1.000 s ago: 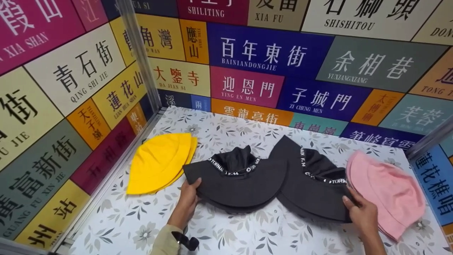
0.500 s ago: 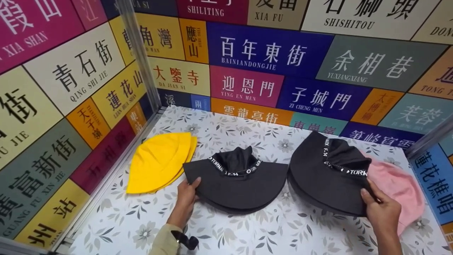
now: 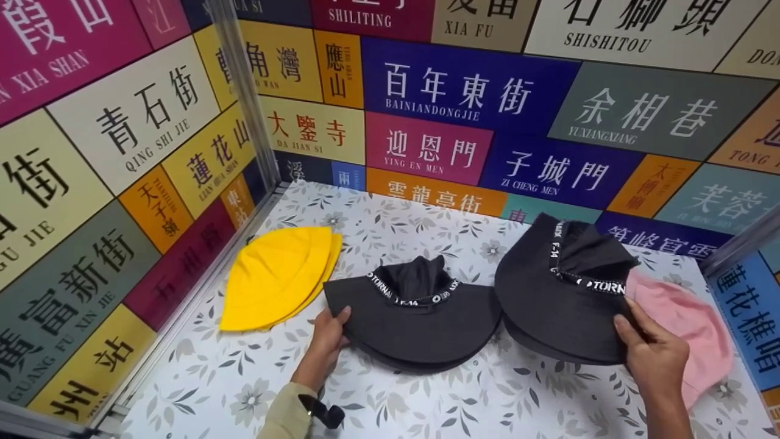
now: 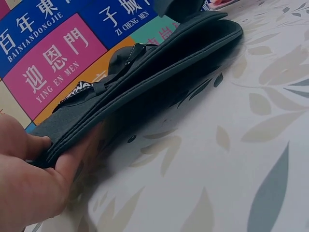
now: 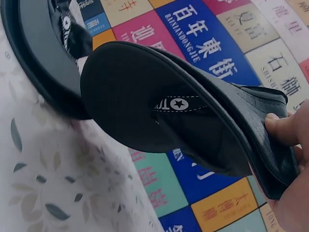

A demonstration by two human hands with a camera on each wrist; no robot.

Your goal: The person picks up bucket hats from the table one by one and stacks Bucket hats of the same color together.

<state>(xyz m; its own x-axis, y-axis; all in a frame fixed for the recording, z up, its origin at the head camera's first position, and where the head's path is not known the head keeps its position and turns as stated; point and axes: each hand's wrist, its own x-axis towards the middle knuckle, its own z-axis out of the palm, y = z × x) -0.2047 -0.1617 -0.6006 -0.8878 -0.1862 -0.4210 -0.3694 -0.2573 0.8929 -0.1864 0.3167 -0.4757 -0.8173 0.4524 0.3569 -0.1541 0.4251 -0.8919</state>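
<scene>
Two black bucket hats, each folded flat with white lettering on the inner band, are in my hands. My left hand (image 3: 329, 332) pinches the left corner of one black hat (image 3: 420, 332), thumb on top and fingers beneath the brim. In the left wrist view the layered brim edges of that black hat (image 4: 140, 92) slant up from the thumb. My right hand (image 3: 655, 353) grips the lower right corner of the other black hat (image 3: 560, 317), which is tilted and raised. The right wrist view shows this raised black hat (image 5: 125, 96) from its brim side, the thumb pressing its corner.
A folded yellow bucket hat (image 3: 274, 280) lies at the left of the flower-patterned table (image 3: 213, 390). Partly behind my right hand lies a pink bucket hat (image 3: 701, 335). Panels with printed place names (image 3: 469, 85) stand along the back and left sides, with a metal corner post (image 3: 250, 103).
My right hand has carried its black hat rightward and up, off the overlap with the other black hat and over part of the pink one. The left hand keeps its grip nearly in place.
</scene>
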